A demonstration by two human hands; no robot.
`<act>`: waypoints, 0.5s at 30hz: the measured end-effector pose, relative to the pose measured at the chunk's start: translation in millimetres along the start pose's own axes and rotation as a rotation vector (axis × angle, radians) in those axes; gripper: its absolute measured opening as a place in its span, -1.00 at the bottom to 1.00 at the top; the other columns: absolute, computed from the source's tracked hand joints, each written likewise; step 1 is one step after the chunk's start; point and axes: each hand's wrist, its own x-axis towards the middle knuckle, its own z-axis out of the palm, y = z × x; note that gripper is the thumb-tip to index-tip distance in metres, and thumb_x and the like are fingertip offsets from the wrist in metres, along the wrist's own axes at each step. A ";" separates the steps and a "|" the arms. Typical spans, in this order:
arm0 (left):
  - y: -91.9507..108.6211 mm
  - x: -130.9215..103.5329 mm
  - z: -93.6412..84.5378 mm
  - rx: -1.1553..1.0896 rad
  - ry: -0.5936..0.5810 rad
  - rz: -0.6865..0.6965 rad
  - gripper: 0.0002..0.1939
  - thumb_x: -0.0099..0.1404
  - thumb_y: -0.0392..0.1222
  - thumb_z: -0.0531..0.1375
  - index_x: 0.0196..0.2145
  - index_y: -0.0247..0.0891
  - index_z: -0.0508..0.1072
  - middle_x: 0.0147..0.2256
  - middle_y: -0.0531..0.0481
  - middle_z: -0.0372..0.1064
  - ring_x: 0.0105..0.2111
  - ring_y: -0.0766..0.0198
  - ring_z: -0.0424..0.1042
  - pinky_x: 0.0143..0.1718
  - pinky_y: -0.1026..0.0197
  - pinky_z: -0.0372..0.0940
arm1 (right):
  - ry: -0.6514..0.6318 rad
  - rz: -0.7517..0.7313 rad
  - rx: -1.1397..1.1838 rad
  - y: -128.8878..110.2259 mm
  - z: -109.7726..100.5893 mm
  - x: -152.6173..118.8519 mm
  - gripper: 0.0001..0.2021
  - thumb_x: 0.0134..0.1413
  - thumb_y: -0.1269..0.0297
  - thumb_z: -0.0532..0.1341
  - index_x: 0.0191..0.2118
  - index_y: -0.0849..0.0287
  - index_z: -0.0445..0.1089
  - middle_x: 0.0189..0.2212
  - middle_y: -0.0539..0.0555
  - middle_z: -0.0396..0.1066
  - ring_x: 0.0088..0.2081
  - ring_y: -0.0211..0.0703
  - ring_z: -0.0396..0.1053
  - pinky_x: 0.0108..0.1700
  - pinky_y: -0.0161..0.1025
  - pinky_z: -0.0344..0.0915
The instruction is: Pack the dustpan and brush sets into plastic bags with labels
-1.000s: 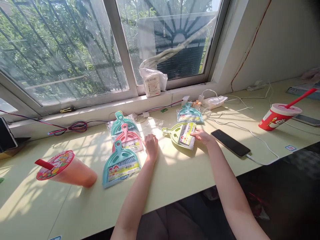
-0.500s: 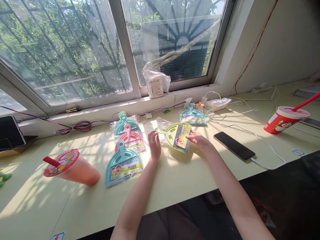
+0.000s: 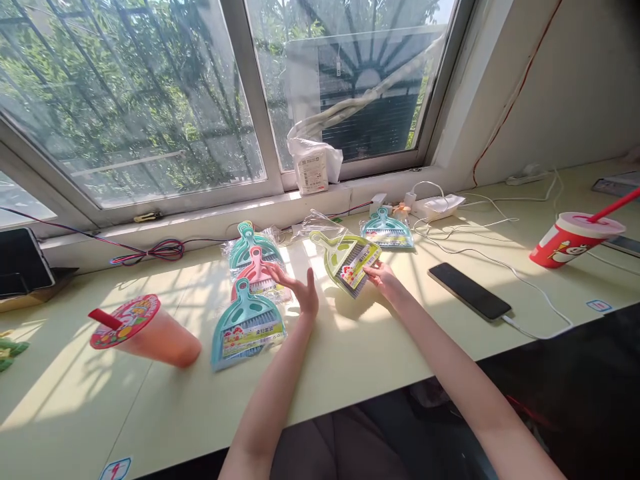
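A light green mini dustpan and brush set [image 3: 345,260] in clear wrapping is gripped at its lower right edge by my right hand [image 3: 385,280], which holds it tilted above the table. My left hand [image 3: 300,290] is open, thumb raised and fingers stretched over the packaged pink dustpan set [image 3: 254,270]; whether they touch it I cannot tell. Behind the pink set lie teal dustpan sets [image 3: 250,245], and in front of it a blue-teal set [image 3: 245,327]. Another teal set [image 3: 386,230] rests at the back, right of the held one.
A pink drink cup [image 3: 155,333] stands at the left, with a black-screened tablet [image 3: 23,260] behind it. At the right are a phone [image 3: 469,291] on a white cable and a red cup [image 3: 570,240]. A tissue pack [image 3: 313,170] sits on the windowsill.
My left hand has let go of the handle end of the green set, opened and swung left over the pink set. The green set has turned in my right hand, its label now upright.
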 end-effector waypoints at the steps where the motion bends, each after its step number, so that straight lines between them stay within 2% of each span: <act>1: -1.7 4.0 -0.4 -0.101 0.003 -0.110 0.02 0.27 0.14 0.26 0.43 -0.03 -0.30 0.47 -0.12 -0.62 0.46 0.02 -0.42 0.42 -0.06 -0.24 | 0.007 -0.005 0.002 -0.2 1.5 -0.3 -0.71 -0.13 0.46 0.39 -0.21 0.12 0.45 -0.21 0.05 0.59 -0.16 -0.07 0.57 -0.09 -0.19 0.56; 3: -7.7 12.6 -0.9 -0.339 -0.116 -0.356 -0.03 0.31 0.18 0.21 0.43 -0.05 -0.27 0.47 -0.18 -0.37 0.44 0.05 -0.18 0.40 -0.02 -0.14 | 0.014 0.004 0.001 -1.4 4.1 -1.3 -0.72 -0.15 0.46 0.40 -0.24 0.12 0.45 -0.22 0.05 0.59 -0.18 -0.08 0.57 -0.09 -0.20 0.56; 6: -16.4 20.8 -0.5 -0.630 -0.361 -0.632 -0.20 0.31 0.17 0.21 0.37 -0.15 0.06 0.34 -0.25 0.12 0.33 0.03 0.17 0.34 -0.03 0.05 | -0.033 0.032 -0.015 -4.3 8.3 -5.1 -0.72 -0.16 0.46 0.41 -0.24 0.13 0.46 -0.24 0.07 0.59 -0.16 -0.04 0.57 -0.07 -0.16 0.55; 10: -16.9 14.1 3.0 -0.719 -0.511 -0.758 -0.39 0.23 0.10 0.32 0.14 -0.24 0.41 0.13 -0.22 0.42 0.18 -0.06 0.37 0.19 -0.04 0.29 | -0.133 0.076 -0.097 -6.6 16.0 -12.5 -0.74 -0.12 0.45 0.39 -0.23 0.12 0.48 -0.23 0.09 0.60 -0.11 0.01 0.57 -0.05 -0.12 0.54; 12: -14.1 7.3 4.8 -0.722 -0.557 -0.788 -0.44 0.23 0.12 0.31 0.07 -0.26 0.47 0.05 -0.20 0.48 0.15 -0.09 0.40 0.13 -0.04 0.35 | -0.129 0.087 -0.111 -6.4 19.6 -14.8 -0.73 -0.12 0.47 0.38 -0.22 0.11 0.48 -0.23 0.08 0.60 -0.11 0.01 0.57 -0.04 -0.12 0.54; 15: -10.4 -0.4 6.3 -0.725 -0.650 -0.798 -0.44 0.23 0.09 0.32 0.09 -0.26 0.44 -0.01 -0.19 0.52 0.10 -0.09 0.44 0.08 -0.06 0.40 | -0.064 0.072 -0.072 -4.5 22.5 -15.7 -0.73 -0.11 0.49 0.37 -0.22 0.12 0.47 -0.22 0.07 0.60 -0.09 0.00 0.56 -0.02 -0.10 0.54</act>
